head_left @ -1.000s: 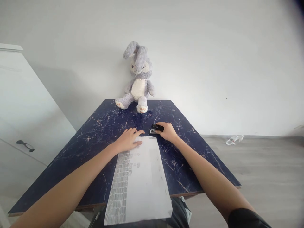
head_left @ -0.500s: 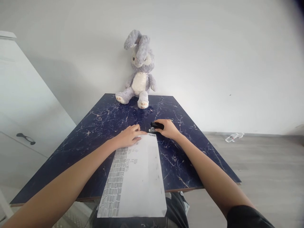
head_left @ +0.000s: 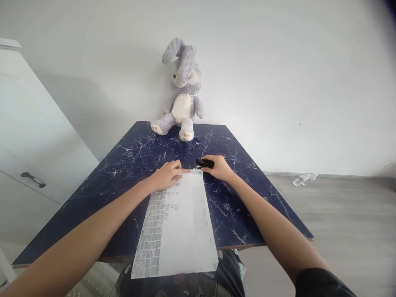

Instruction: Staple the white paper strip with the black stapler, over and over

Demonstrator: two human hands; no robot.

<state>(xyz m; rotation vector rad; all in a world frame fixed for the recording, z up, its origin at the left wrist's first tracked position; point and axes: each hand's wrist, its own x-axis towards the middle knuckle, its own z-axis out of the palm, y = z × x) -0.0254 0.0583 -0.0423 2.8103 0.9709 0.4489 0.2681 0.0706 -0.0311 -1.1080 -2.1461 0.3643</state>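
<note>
A long white paper sheet (head_left: 185,231), with a grey-patterned strip down its left side, lies on the table and hangs over the front edge. My left hand (head_left: 167,175) holds its far left corner, the index finger stretched along the far edge and the thumb on top; the fingers beyond are partly hidden. My right hand (head_left: 218,167) is wrapped round a black stapler (head_left: 204,163). The stapler's mouth is at the far right corner of the paper, and its jaws appear to overlap that edge.
A grey plush rabbit (head_left: 183,105) sits at the back of the dark blue marbled table (head_left: 130,165), against the wall. To the left stands a white cabinet (head_left: 37,136) with a black handle (head_left: 33,180). Something clear and plastic (head_left: 305,179) lies on the floor at right.
The paper has slid slightly forward, away from me, so its far edge now meets the stapler's mouth. Its near end has shifted up and a little right. Both hands are almost still.
</note>
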